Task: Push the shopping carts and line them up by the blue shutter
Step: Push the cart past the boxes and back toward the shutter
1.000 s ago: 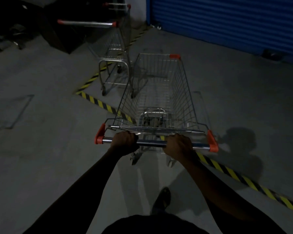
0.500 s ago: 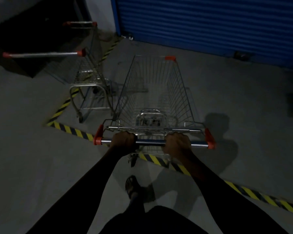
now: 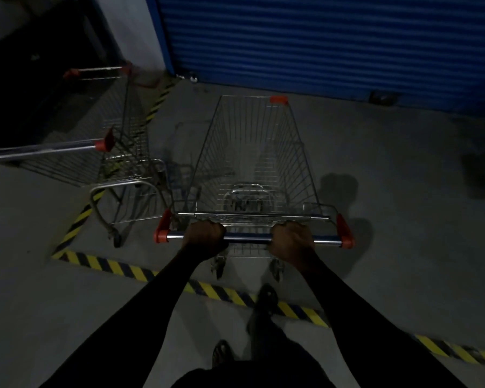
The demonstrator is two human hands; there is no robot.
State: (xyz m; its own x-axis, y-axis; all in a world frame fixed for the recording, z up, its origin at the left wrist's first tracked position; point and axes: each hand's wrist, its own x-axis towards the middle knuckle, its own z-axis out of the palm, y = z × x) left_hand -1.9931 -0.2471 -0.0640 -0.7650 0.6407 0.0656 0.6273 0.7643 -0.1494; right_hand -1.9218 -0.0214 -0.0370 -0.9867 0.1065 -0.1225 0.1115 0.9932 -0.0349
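Note:
A wire shopping cart (image 3: 252, 152) with orange corner caps stands in front of me, its nose pointing at the blue shutter (image 3: 333, 43). My left hand (image 3: 206, 236) and my right hand (image 3: 290, 239) both grip its chrome handle bar (image 3: 248, 237). Two more carts stand to the left: one close beside it (image 3: 123, 163), its handle reaching the left frame edge, and another farther back (image 3: 101, 72) near the dark opening. The cart's rear wheels sit just past the striped floor line.
Yellow-and-black hazard tape (image 3: 221, 292) runs across the concrete floor under my feet and turns up along the left (image 3: 79, 219). A dark opening (image 3: 25, 79) lies at the far left. A small dark object (image 3: 382, 98) sits at the shutter's base.
The cart has rolled forward over the striped tape toward the shutter. The parked carts on the left have come nearer and slid left in view. Both hands stayed on the handle.

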